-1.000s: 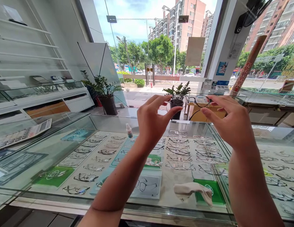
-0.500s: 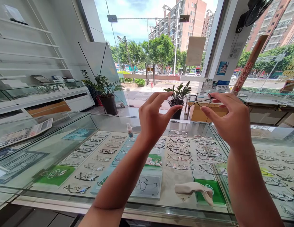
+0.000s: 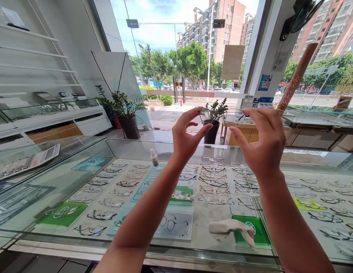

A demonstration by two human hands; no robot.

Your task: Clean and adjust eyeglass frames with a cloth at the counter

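A thin-framed pair of glasses is raised above the display counter, in front of the window. My right hand pinches its right side between the fingers, with the thumb apart below the lens. At the glasses' left side, my left hand has its fingertips closed on the rim, its thumb stretched toward the middle. Below my arms, a crumpled light cloth lies on the glass top, near a green card. Many glasses lie in rows inside the counter.
A small spray bottle stands on the counter beyond my left forearm. At the far left lies a calculator-like keypad. The counter's front glass edge runs below my arms. Potted plants stand beyond the counter.
My right hand has moved left, closer to my left hand, and the glasses have turned to face more squarely. My left hand has shifted slightly right.
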